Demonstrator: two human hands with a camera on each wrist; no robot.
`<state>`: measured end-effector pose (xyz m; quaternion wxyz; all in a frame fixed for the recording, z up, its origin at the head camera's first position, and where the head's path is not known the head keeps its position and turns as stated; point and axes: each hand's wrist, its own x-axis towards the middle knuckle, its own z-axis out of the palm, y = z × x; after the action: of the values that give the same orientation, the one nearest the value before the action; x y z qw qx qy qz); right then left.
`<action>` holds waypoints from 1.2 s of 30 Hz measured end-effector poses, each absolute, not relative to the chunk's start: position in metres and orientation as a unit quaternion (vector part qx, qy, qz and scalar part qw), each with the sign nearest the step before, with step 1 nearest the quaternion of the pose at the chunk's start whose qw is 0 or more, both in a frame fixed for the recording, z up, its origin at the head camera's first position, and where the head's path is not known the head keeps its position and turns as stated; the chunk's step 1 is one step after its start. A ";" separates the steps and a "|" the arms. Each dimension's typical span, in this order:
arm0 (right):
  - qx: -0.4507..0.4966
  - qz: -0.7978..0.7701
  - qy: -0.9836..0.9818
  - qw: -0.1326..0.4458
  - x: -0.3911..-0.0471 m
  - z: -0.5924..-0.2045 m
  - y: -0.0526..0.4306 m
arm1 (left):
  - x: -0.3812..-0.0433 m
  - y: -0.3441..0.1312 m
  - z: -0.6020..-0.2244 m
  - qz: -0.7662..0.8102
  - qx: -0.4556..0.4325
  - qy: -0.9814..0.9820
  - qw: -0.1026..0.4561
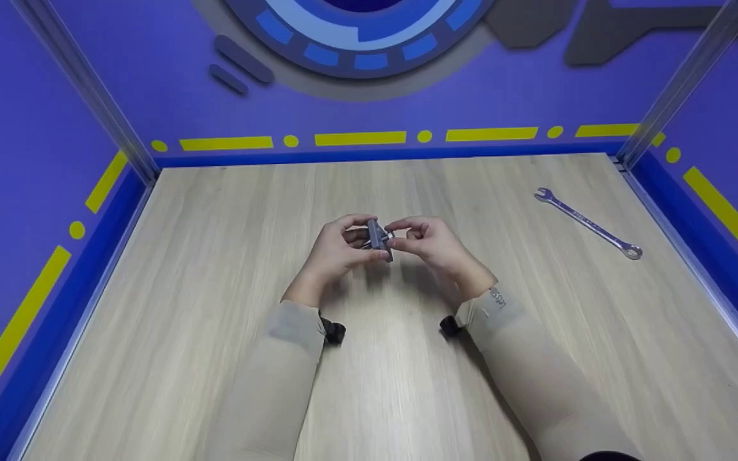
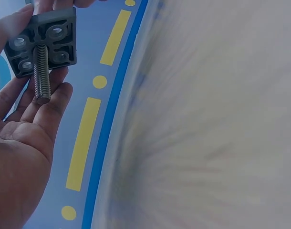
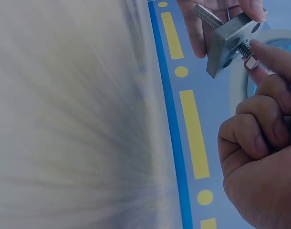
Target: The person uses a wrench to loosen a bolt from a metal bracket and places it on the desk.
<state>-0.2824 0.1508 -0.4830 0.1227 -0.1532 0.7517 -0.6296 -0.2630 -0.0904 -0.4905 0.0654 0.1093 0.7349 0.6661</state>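
In the head view my left hand (image 1: 336,251) grips a small grey square plate (image 1: 377,235) by its edges, above the wooden table. Ribs and corner holes mark the face of the plate (image 2: 43,29) seen in the left wrist view. A threaded bolt (image 2: 42,78) runs through its middle, the long end toward the left palm. From the opposite side, thumb and index finger of my right hand (image 1: 439,248) pinch the bolt's hex end (image 3: 251,63). Some thread shows between that end and the plate; the right hand's other fingers are curled in.
A combination wrench (image 1: 587,223) lies slantwise at the right on the wooden table (image 1: 183,320). Blue panels (image 1: 471,96) with yellow markings wall in the back and both sides, joined by metal posts at the corners.
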 end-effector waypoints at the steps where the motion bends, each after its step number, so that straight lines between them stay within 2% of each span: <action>1: -0.150 -0.630 0.752 0.124 -0.283 -0.483 0.151 | -0.263 -0.090 -0.491 0.666 0.110 0.735 0.067; 12: -0.147 -0.564 0.807 0.092 -0.287 -0.484 0.148 | -0.265 -0.090 -0.493 0.669 0.116 0.730 0.072; 21: -0.153 -0.622 0.758 0.126 -0.277 -0.498 0.149 | -0.259 -0.089 -0.510 0.678 0.105 0.723 0.084; 36: -0.152 -0.608 0.772 0.109 -0.284 -0.488 0.144 | -0.268 -0.097 -0.504 0.695 0.100 0.707 0.083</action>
<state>-0.2844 0.1438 -0.4880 0.1093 -0.1515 0.7718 -0.6078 -0.2675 -0.0965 -0.5044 0.0826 0.1000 0.7072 0.6950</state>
